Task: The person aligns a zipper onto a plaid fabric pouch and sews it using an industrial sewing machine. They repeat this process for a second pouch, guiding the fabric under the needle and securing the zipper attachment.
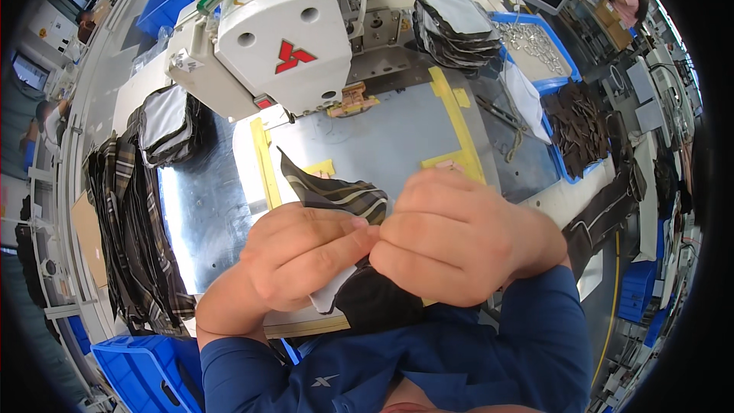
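Both hands meet in front of my chest, over the near side of the metal sewing plate (382,141). Between them is a piece of striped dark plaid fabric (340,197), its pointed end sticking up beyond my fingers. Black cloth (375,298) and a white edge hang below the hands. My left hand (302,256) pinches the fabric with thumb and forefinger. My right hand (447,241) is curled closed on it, knuckles up, the fingertips touching those of the left. What lies right between the fingertips is hidden. Beyond stands a white industrial sewing machine (279,42).
Plaid fabric pieces (126,229) and a stack of grey-white panels (164,126) lie at left. Another panel stack (455,23) sits back right, beside a blue tray of small metal parts (535,46) and a bin of brown strips (577,126). Scissors (501,115) lie at right.
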`<state>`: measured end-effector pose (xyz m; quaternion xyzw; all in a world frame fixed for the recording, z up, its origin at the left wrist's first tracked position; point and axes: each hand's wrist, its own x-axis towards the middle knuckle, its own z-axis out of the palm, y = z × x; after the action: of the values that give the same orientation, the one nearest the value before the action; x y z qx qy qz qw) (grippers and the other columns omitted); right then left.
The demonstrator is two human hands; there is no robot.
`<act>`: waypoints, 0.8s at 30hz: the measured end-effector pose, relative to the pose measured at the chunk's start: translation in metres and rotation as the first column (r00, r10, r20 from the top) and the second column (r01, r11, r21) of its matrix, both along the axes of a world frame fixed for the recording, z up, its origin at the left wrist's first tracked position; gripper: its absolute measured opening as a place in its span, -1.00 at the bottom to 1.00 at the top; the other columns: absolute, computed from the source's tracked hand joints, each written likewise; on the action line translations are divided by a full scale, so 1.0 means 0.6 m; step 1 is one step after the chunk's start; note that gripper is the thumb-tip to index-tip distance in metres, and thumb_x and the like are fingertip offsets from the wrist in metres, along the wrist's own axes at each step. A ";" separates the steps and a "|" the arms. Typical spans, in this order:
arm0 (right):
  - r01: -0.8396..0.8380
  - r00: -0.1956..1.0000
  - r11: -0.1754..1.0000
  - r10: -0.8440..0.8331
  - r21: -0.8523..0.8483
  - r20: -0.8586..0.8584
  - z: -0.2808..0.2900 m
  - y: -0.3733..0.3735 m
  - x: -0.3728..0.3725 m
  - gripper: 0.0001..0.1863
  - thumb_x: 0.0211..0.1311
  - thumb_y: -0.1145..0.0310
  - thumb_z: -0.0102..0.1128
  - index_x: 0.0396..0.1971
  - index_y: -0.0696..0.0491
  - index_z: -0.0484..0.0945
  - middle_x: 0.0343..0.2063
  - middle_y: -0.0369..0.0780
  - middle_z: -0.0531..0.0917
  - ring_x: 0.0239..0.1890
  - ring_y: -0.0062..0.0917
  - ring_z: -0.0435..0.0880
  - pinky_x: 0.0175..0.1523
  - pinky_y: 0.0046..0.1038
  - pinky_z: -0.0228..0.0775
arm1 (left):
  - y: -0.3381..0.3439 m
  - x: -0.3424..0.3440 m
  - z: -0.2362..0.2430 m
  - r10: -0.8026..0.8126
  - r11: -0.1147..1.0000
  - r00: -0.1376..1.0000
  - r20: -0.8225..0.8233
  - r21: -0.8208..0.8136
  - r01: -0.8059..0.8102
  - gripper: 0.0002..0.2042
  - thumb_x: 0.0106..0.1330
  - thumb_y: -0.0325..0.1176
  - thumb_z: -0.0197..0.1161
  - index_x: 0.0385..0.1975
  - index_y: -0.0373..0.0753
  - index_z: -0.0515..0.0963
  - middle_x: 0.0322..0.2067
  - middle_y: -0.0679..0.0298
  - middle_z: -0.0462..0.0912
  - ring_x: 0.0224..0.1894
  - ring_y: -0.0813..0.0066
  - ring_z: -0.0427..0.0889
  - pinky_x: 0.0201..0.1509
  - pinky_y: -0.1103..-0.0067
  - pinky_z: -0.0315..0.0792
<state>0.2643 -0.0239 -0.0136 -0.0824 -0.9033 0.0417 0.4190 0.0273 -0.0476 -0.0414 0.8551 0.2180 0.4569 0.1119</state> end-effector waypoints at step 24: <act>0.131 0.990 0.974 -0.139 0.188 0.032 0.001 -0.006 -0.002 -0.80 -0.03 0.43 0.33 -0.37 0.18 0.65 -0.43 -0.26 0.57 -0.38 -0.44 0.58 -0.29 -0.43 0.40 | 0.013 0.003 -0.016 -0.011 0.999 0.999 0.030 0.041 0.009 -0.66 0.14 -0.39 0.35 -0.11 -0.44 0.76 -0.25 0.11 0.80 -0.24 0.26 0.83 -0.30 0.51 0.59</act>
<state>0.2628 -0.0276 -0.0131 -0.1051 -0.9048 -0.0728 0.4063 0.0290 -0.0397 -0.0509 0.8512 0.2026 0.4737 0.0999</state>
